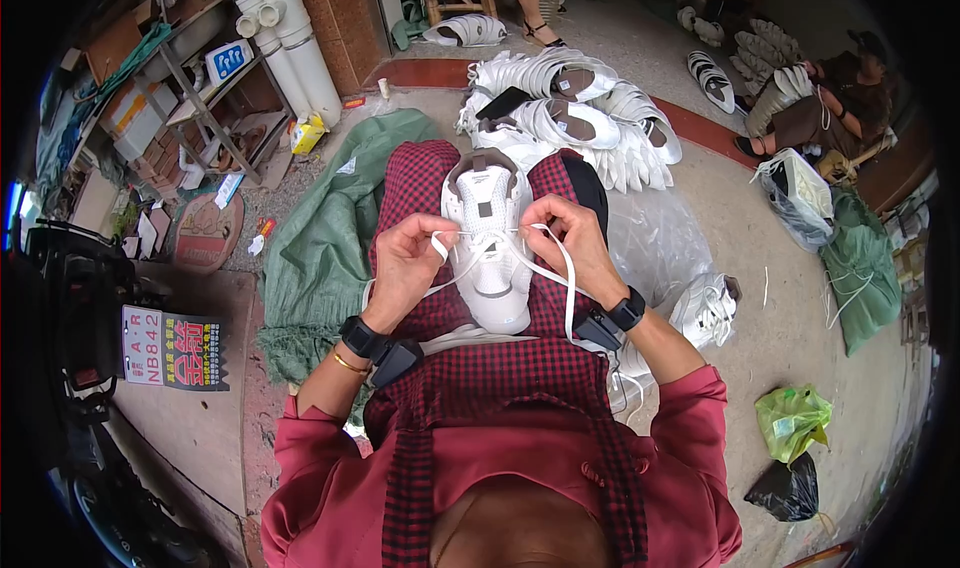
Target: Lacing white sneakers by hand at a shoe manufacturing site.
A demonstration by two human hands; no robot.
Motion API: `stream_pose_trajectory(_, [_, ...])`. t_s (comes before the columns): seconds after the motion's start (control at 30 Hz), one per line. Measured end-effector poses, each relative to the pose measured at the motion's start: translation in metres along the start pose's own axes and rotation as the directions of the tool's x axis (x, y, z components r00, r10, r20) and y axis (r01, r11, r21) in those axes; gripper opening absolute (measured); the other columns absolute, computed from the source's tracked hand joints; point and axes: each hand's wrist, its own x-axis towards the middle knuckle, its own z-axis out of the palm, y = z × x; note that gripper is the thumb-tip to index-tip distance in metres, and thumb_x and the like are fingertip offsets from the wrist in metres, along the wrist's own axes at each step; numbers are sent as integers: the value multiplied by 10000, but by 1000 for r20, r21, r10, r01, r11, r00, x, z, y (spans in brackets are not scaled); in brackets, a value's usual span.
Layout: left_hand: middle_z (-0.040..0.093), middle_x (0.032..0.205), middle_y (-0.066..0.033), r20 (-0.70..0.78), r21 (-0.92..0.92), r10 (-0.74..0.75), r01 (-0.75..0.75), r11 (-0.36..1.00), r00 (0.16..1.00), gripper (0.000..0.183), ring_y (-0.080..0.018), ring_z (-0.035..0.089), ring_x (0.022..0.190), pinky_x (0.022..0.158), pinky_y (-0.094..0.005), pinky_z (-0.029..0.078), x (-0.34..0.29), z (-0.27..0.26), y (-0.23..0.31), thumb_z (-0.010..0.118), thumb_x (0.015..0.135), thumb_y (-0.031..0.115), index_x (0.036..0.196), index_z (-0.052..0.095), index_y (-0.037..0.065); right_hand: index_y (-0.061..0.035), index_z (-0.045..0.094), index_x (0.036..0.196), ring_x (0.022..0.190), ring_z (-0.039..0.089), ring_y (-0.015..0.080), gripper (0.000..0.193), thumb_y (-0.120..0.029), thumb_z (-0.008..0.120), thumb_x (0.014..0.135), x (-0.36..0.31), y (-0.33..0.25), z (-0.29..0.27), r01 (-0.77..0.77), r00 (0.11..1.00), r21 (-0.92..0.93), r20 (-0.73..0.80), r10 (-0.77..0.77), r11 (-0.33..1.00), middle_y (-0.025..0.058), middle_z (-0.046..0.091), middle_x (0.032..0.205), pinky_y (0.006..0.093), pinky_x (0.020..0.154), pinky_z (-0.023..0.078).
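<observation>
A white sneaker upper (497, 303) lies on my lap over a red-and-black checked apron (415, 183), its toe end toward me. White shoelaces (568, 288) run through its lower eyelets, and their long ends trail down on both sides. My left hand (402, 261) is closed at the upper's left edge, pinching the lace between thumb and fingers. At the right edge, my right hand (575, 243) pinches the lace too, with a loop hanging below it. The lace tips are too small to make out.
Stacked white shoe uppers (570, 123) lie ahead, a black phone (502, 103) on them. A green woven sack (320, 208) spreads at left, a laced white shoe (705, 310) at right. Another person (850, 98) sits far right holding uppers. Plastic bags (792, 423) lie right.
</observation>
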Motion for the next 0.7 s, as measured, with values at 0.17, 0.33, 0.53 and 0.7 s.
stream_pose_trajectory(0.17, [694, 938, -10, 15, -6, 35, -35, 999, 999, 55, -37, 598, 821, 726, -192, 489, -8, 0, 0, 664, 946, -5, 996, 684, -16, -19, 666, 890, 626, 580, 66, 111, -81, 718, 813, -3, 1, -2, 2, 999, 49, -37, 0, 999, 12, 686, 788, 236, 568, 464])
stream_pose_trajectory(0.33, [695, 942, -16, -20, -25, 45, -46, 999, 999, 65, -33, 607, 816, 707, -193, 493, -13, 1, 1, 660, 948, -4, 1010, 671, -22, -12, 644, 858, 625, 581, 90, 101, -48, 700, 781, 3, -13, 2, 20, 1000, -46, 15, -20, 999, 27, 661, 750, 270, 576, 473])
stream_pose_trajectory(0.53, [693, 923, -15, -78, 99, 56, -48, 994, 995, 57, -48, 635, 793, 701, -200, 509, -14, 9, 3, 682, 929, 0, 983, 665, -6, -10, 631, 851, 609, 527, 54, 105, -21, 698, 771, 17, -22, 9, 232, 971, -268, 120, -207, 935, 5, 597, 705, 249, 555, 439])
stream_pose_trajectory(0.7, [690, 906, -19, -61, 304, 86, -63, 951, 994, 46, -48, 640, 793, 702, -203, 516, -19, 5, 5, 687, 927, 8, 953, 650, -4, -19, 615, 943, 676, 532, 8, 152, -27, 704, 821, 19, -4, -4, -206, 946, 66, 268, 182, 976, -46, 586, 769, 191, 607, 452])
